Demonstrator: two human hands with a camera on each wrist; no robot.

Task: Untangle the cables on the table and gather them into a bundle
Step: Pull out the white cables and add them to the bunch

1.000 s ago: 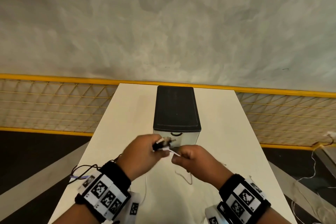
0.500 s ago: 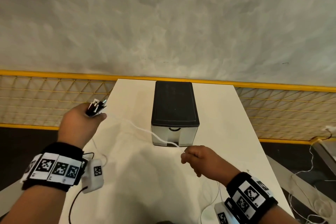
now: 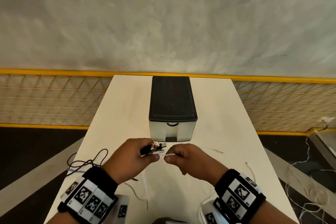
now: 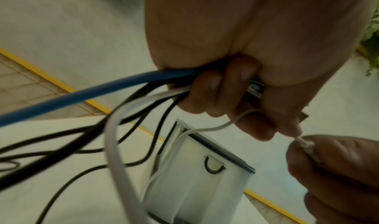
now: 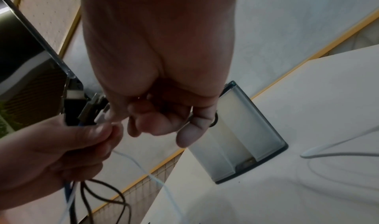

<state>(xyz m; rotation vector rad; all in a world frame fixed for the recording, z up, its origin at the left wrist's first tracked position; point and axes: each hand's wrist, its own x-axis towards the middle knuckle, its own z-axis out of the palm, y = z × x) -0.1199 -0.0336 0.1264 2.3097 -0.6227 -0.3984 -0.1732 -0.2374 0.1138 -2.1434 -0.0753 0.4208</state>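
Observation:
Over the white table [image 3: 227,114], my left hand [image 3: 151,153] grips a bundle of cable ends [image 3: 156,146] with several plugs sticking out. The left wrist view shows that hand [image 4: 215,91] curled round a blue cable [image 4: 98,92], black cables [image 4: 143,114] and a white cable [image 4: 115,146]. Close beside it, my right hand [image 3: 169,156] pinches a thin white cable [image 3: 170,154] between thumb and forefinger. That pinch on the thin white cable [image 4: 305,144] also shows near the left thumb. Black cable loops [image 3: 87,162] trail on the table behind the left wrist.
A drawer box with a black top [image 3: 172,103] stands just beyond my hands at the table's middle. Thin white cable strands [image 3: 140,194] lie on the table near me. A yellow mesh fence [image 3: 45,100] runs behind the table. More white wires [image 3: 309,196] lie on the floor at right.
Half a second ago my left hand was far out to the left, drawing the white cable taut. It has come back to the middle, beside the right hand, which stayed put.

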